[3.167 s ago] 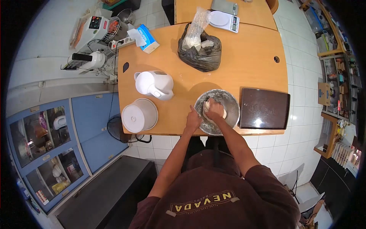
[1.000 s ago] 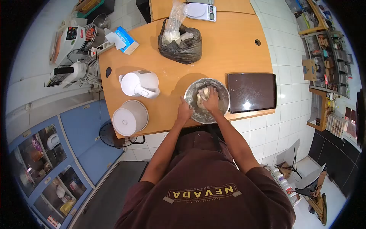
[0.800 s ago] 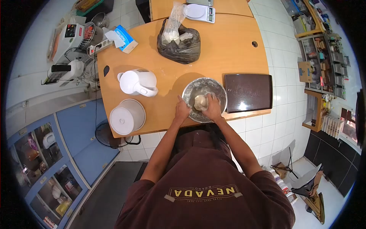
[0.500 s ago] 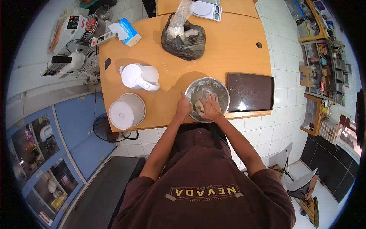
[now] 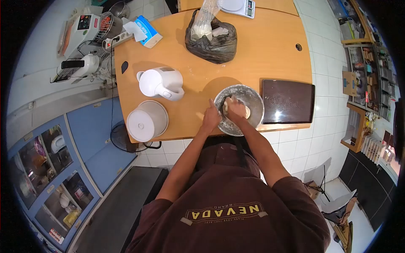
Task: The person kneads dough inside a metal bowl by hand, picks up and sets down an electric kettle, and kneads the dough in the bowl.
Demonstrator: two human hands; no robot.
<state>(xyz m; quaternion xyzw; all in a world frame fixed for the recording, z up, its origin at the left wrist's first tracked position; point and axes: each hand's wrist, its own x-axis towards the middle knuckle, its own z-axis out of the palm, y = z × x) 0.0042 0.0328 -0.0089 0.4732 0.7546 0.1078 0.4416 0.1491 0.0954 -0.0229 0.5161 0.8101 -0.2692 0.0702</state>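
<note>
A metal bowl (image 5: pixel 253 99) with floury smears inside stands at the table's front edge. Pale dough (image 5: pixel 247 112) lies in it, partly covered by my right hand (image 5: pixel 236 109), whose fingers are curled and pressed into the dough. My left hand (image 5: pixel 211 117) grips the bowl's left rim, thumb pointing up along the outside. Just right of the bowl lies a dark rectangular tray (image 5: pixel 288 101).
On the wooden table (image 5: pixel 190 114) stand a white kettle (image 5: pixel 157 83), a white lidded container (image 5: pixel 145 122), a black plastic bag (image 5: pixel 217 48) holding a clear bag, a tissue box (image 5: pixel 148 33) and a white scale (image 5: pixel 240 6).
My right hand has gone from spread fingers on the dough to curled fingers pressed into it. My left hand stays at the bowl's rim. The whole view has shifted slightly.
</note>
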